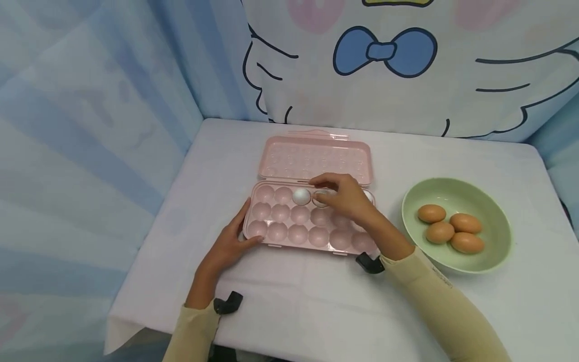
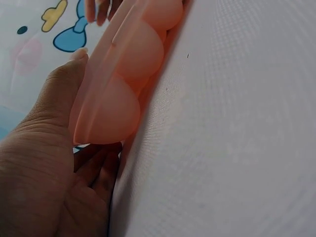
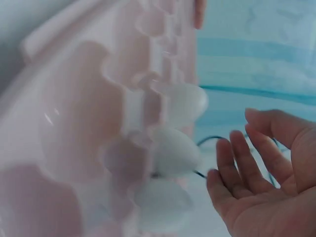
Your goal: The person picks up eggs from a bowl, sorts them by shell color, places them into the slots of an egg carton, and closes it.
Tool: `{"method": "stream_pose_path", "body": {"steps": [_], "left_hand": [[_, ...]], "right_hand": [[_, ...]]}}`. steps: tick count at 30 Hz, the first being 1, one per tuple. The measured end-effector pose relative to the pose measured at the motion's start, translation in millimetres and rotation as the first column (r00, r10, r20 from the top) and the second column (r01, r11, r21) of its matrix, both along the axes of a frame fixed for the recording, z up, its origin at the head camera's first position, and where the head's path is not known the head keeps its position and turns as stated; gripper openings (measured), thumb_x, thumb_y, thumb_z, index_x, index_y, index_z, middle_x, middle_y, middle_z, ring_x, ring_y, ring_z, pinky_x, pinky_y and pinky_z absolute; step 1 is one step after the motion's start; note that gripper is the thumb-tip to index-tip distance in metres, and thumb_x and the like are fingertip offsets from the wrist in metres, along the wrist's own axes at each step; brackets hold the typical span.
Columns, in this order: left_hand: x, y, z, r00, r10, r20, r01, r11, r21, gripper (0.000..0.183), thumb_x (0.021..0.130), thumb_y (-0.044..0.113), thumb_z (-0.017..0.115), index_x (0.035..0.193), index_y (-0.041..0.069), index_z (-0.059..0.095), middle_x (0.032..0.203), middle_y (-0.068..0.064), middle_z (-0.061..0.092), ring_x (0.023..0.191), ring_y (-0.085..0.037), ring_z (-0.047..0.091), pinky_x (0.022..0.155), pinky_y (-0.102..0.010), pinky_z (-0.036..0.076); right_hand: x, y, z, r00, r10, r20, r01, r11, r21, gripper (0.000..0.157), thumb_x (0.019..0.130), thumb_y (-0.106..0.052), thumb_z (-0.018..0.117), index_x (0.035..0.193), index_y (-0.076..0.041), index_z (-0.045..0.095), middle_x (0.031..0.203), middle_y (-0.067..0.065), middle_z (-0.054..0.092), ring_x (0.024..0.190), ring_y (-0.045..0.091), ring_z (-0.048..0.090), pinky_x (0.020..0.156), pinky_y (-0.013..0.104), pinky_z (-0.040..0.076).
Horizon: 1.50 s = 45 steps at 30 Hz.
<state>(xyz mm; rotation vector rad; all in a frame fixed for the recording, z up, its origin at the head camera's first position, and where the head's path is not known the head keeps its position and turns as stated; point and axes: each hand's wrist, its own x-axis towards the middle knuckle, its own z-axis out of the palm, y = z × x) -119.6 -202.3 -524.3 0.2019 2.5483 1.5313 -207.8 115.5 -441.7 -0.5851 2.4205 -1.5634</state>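
- Left hand (image 1: 228, 249) pinches the box (image 1: 298, 234) at its 8 o'clock corner.
- Right hand (image 1: 347, 198), fingers loosely spread, is just by white eggs (image 1: 301, 196), in the box's 12 o'clock row.
- Bowl (image 1: 503, 236) with brown eggs (image 1: 466, 222): the box's 3 o'clock.

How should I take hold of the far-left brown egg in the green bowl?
Probably best around the upper middle of that egg, from above through the open top of the bowl: it lies on its side, the neighbouring egg crowds its near side, and its far side looks free for fingers.
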Motion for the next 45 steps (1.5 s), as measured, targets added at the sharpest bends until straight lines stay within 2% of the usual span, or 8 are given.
{"method": "stream_pose_path", "body": {"steps": [5, 10, 16, 22, 30, 36, 42, 45], "left_hand": [[2.6, -3.9, -0.1, 1.000, 0.012, -0.016, -0.012, 1.000, -0.009, 0.107, 0.089, 0.036, 0.085, 0.167, 0.039, 0.012, 0.170, 0.003, 0.018, 0.154, -0.024, 0.022, 0.123, -0.048, 0.021], [2.7, -2.2, -1.2, 1.000, 0.015, -0.025, -0.015, 1.000, 0.001, 0.106, 0.088, 0.037, 0.085, 0.167, 0.038, 0.013, 0.170, 0.003, 0.019, 0.154, -0.024, 0.023, 0.123, -0.047, 0.022], [-1.4, 1.1, -3.8, 0.999, -0.002, -0.035, 0.001, 1.000, -0.002, 0.104, 0.089, 0.038, 0.084, 0.167, 0.037, 0.014, 0.170, 0.004, 0.019, 0.154, -0.023, 0.023, 0.123, -0.047, 0.022], [-1.7, 0.0, -3.3, 1.000, -0.019, -0.021, 0.019, 1.000, 0.007, 0.104, 0.091, 0.033, 0.083, 0.167, 0.037, 0.012, 0.171, 0.003, 0.016, 0.154, -0.024, 0.020, 0.123, -0.048, 0.021], [-2.0, 1.5, -2.4, 1.000, -0.021, -0.019, 0.021, 0.999, 0.029, 0.104, 0.091, 0.029, 0.084, 0.166, 0.038, 0.013, 0.171, 0.003, 0.016, 0.154, -0.024, 0.020, 0.123, -0.048, 0.021], [-2.4, 1.3, -1.4, 1.000, -0.014, -0.019, 0.014, 0.999, 0.029, 0.104, 0.090, 0.029, 0.084, 0.166, 0.040, 0.013, 0.171, 0.003, 0.017, 0.154, -0.025, 0.021, 0.123, -0.048, 0.021], [-0.9, 0.9, -0.5, 1.000, -0.024, -0.020, 0.024, 0.999, 0.036, 0.105, 0.091, 0.027, 0.084, 0.167, 0.039, 0.012, 0.171, 0.003, 0.015, 0.154, -0.024, 0.020, 0.123, -0.047, 0.021], [-0.1, 2.0, 0.1, 0.999, -0.025, -0.021, 0.026, 0.999, 0.040, 0.104, 0.091, 0.026, 0.083, 0.167, 0.035, 0.012, 0.171, 0.001, 0.015, 0.154, -0.025, 0.020, 0.123, -0.048, 0.021]], "right_hand": [[15.0, 34.8, 26.3, 0.998, 0.049, -0.050, -0.047, 0.998, 0.036, 0.033, 0.093, -0.006, 0.075, 0.127, -0.005, 0.071, 0.128, 0.013, 0.068, 0.121, 0.035, 0.062, 0.106, 0.048, 0.048], [39.3, 92.1, 42.4, 0.998, -0.032, -0.059, 0.040, 0.989, 0.140, 0.034, 0.096, -0.009, 0.074, 0.130, -0.005, 0.069, 0.129, 0.011, 0.068, 0.121, 0.032, 0.062, 0.104, 0.042, 0.050], [64.2, 161.6, 33.7, 0.982, -0.183, -0.039, 0.188, 0.960, 0.206, 0.038, 0.100, -0.016, 0.072, 0.135, -0.003, 0.064, 0.132, 0.012, 0.065, 0.114, 0.021, 0.064, 0.090, 0.013, 0.049], [80.8, 205.4, 17.3, 0.967, -0.253, -0.032, 0.254, 0.951, 0.178, 0.044, 0.100, -0.011, 0.071, 0.140, 0.001, 0.057, 0.128, 0.003, 0.064, 0.107, 0.000, 0.062, 0.087, 0.009, 0.047], [94.8, 233.1, 11.9, 0.958, -0.286, -0.023, 0.286, 0.943, 0.168, 0.045, 0.102, -0.012, 0.068, 0.144, -0.005, 0.055, 0.126, -0.005, 0.066, 0.108, -0.003, 0.062, 0.085, 0.009, 0.049], [92.5, 241.4, 4.5, 0.957, -0.287, -0.025, 0.288, 0.948, 0.136, 0.043, 0.101, -0.004, 0.066, 0.142, -0.013, 0.056, 0.121, -0.018, 0.064, 0.106, -0.004, 0.062, 0.085, 0.008, 0.047], [83.9, 234.2, -2.7, 0.947, -0.323, -0.007, 0.317, 0.926, 0.206, 0.056, 0.103, -0.011, 0.066, 0.151, 0.005, 0.043, 0.136, 0.010, 0.057, 0.111, -0.003, 0.054, 0.084, 0.007, 0.047], [81.1, 229.3, -3.4, 0.942, -0.335, 0.017, 0.324, 0.922, 0.211, 0.058, 0.103, -0.013, 0.065, 0.152, 0.007, 0.040, 0.141, 0.024, 0.051, 0.112, -0.003, 0.053, 0.084, 0.007, 0.047]]}}
